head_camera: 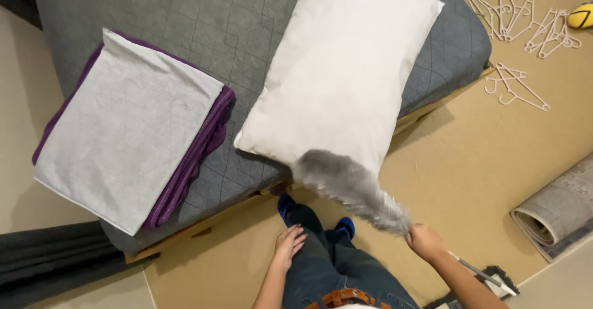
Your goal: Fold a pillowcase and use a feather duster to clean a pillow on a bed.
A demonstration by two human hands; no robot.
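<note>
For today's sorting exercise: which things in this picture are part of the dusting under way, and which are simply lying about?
In use:
right hand
grey feather duster
white pillow
grey mattress

Lying about:
folded grey and purple blankets
white hangers
rolled rug
yellow object
left hand, resting on the thigh

The duster [352, 188] is grey and fluffy, like soft fur, and it lies over the smooth white cloth pillow [340, 68]. The bed [235, 19] has a grey stitched cloth cover. Near its left edge, the folded blankets [133, 130] look soft, pale grey over purple.
</note>
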